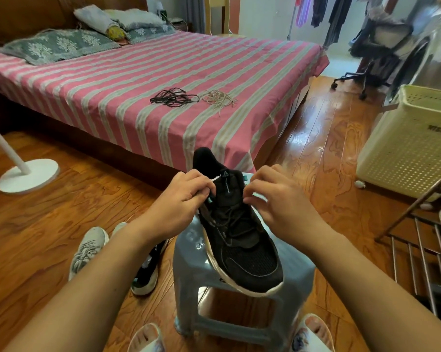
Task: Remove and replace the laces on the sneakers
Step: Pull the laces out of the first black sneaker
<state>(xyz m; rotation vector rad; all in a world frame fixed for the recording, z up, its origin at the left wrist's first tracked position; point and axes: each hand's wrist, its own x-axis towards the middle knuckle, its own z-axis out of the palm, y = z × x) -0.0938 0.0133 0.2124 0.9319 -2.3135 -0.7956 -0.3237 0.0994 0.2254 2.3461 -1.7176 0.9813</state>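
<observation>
A black sneaker (242, 240) with black laces lies on a grey-blue plastic stool (189, 252), toe toward me. My left hand (181, 196) pinches the lace at the shoe's upper left eyelets, beside the tongue. My right hand (278, 199) has its fingers curled at the upper right eyelets, pinching the lace there. On the striped bed lie a loose bundle of black laces (173, 97) and a bundle of beige laces (218, 99). A grey sneaker (87, 247) and another black sneaker (148, 270) rest on the floor left of the stool.
The pink striped bed (138, 80) fills the space ahead. A white fan base (27, 179) stands at the left, a cream laundry basket (407, 143) at the right, a metal rack (422, 237) below it. My slippered feet flank the stool.
</observation>
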